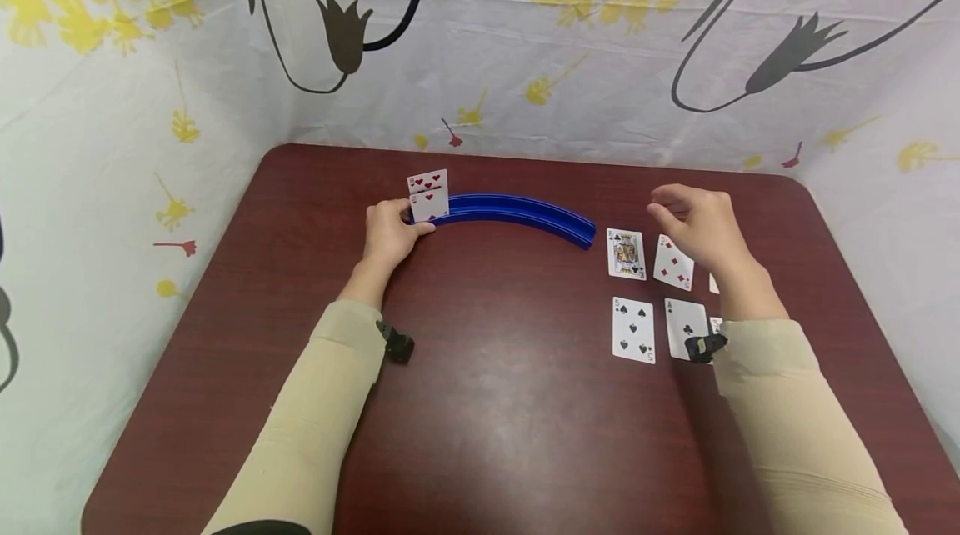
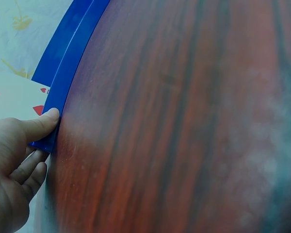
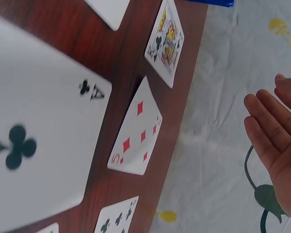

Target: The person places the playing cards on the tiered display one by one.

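Note:
My left hand (image 1: pixel 388 232) grips the left end of a curved blue card holder (image 1: pixel 517 208), the thumb (image 2: pixel 47 119) lying along its front edge in the left wrist view. Two heart playing cards (image 1: pixel 429 203) stand in the holder right by that hand, one partly covering the other. Over on the right, my right hand (image 1: pixel 701 222) is raised above the laid-out cards, its fingers (image 3: pixel 266 124) loosely bent with nothing in them. Below it lies the five of diamonds (image 1: pixel 672 262), partly covered by the hand in the head view.
The king of clubs (image 1: pixel 626 253) lies near the holder's right end. Closer in are the five of spades (image 1: pixel 633 329) and the ace of clubs (image 1: pixel 684 327). A card with clubs (image 3: pixel 117 216) shows in the right wrist view. Patterned cloth (image 1: pixel 480 60) hangs behind the brown table (image 1: pixel 480 402).

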A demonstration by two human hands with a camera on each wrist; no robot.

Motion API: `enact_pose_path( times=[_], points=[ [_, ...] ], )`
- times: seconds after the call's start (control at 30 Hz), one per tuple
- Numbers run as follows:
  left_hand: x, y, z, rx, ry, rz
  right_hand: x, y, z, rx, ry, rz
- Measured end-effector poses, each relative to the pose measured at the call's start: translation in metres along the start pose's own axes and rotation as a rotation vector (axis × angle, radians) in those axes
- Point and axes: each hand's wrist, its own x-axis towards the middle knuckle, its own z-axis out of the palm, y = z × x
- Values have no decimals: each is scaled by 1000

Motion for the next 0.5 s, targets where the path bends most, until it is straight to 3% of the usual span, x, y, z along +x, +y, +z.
enact_pose_path(
  times=[0.23, 0.5],
  points=[
    [0, -1, 0, -8, 3, 1, -6, 11, -7, -10, -5, 26],
    [1, -1, -1, -12, -3, -5, -14, 24, -16, -19, -54, 110]
  ],
)
